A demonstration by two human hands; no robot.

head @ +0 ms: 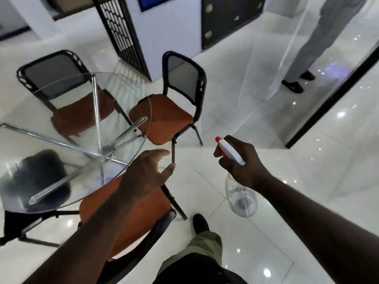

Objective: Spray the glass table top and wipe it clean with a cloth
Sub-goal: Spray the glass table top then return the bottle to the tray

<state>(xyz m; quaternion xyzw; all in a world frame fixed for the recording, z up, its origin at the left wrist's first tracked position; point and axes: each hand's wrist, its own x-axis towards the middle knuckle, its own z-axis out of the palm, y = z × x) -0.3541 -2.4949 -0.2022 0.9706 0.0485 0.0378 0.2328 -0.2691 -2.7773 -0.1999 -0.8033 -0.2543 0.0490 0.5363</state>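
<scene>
Right hand [242,160] clamped on the clear plastic, red-and-white-triggered spray bottle [242,198], held beside the round glass desk [150,111] over the glossy white tiled floor [266,140], left hand [145,173] loose and empty: squeezing now would likely wet slippery tiles, not glass.

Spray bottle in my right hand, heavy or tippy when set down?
Probably light: the clear spray bottle looks nearly empty. With little liquid low down, its trigger head may make it top-heavy, so a nudge could tip it.
</scene>
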